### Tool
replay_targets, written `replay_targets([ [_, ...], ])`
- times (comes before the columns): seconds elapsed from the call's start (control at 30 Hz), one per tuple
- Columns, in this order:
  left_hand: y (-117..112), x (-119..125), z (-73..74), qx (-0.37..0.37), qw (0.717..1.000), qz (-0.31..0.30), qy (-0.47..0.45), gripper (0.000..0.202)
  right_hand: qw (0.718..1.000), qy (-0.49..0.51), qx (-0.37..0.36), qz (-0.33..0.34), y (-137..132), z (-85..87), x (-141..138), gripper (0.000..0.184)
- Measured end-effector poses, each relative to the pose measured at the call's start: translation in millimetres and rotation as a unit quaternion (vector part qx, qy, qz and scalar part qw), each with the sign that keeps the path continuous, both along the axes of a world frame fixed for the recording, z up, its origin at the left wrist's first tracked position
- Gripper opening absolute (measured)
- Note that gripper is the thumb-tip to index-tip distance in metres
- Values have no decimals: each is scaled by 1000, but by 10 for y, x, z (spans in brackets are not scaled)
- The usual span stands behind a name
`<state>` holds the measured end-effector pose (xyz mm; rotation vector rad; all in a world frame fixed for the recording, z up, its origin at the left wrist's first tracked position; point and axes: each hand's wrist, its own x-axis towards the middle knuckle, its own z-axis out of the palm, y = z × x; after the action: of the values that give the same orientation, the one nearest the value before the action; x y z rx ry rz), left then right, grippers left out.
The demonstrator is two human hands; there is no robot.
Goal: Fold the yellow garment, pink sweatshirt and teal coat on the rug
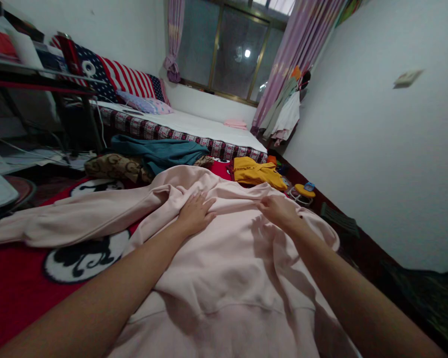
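Observation:
A pale pink sweatshirt (224,268) lies spread over a red patterned blanket (15,288), its ribbed hem toward me and one sleeve stretched out to the left. My left hand (196,214) rests flat on the upper part of the garment, fingers extended. Farther right, my right hand (278,210) is closed on the fabric near the shoulder, and creases run from it across the chest. The right sleeve is mostly hidden behind my forearm and the folds.
Beyond the sweatshirt are a teal garment (164,151) and a folded yellow garment (257,173). A bed (205,124) stands under the window. At left is a cluttered desk (41,82); at right, a small yellow stool (304,191) stands by the wall.

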<state>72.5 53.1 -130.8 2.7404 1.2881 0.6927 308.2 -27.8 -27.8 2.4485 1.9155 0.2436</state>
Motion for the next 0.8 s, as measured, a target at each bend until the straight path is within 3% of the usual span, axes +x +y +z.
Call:
replay_targets([
  [0.07,-14,-8,6,-5,1000,-1,13,51,995,78,57,-5,186,-150,-130,31],
  [0.13,-32,-17,4,-5,1000,-1,10,50,983,142,111,-27,301,-414,-216,36],
  [0.23,-40,-23,17,8,1000,0,-13,45,957,206,197,-61,364,-779,-230,41],
  [0.3,0,-8,70,5,1000,0,-30,37,939,243,234,-67,371,-902,-190,38],
  [0.5,471,226,449,-31,993,31,-111,32,869,346,353,21,392,-953,-117,37],
  [0.6,775,411,613,-60,989,88,-100,48,845,369,376,93,397,-987,-136,35],
  [0.7,1007,566,649,-109,982,129,-89,68,834,382,379,123,388,-1019,-148,33],
  [0.8,1150,658,565,-139,973,146,-111,68,831,395,371,124,378,-1032,-146,32],
])
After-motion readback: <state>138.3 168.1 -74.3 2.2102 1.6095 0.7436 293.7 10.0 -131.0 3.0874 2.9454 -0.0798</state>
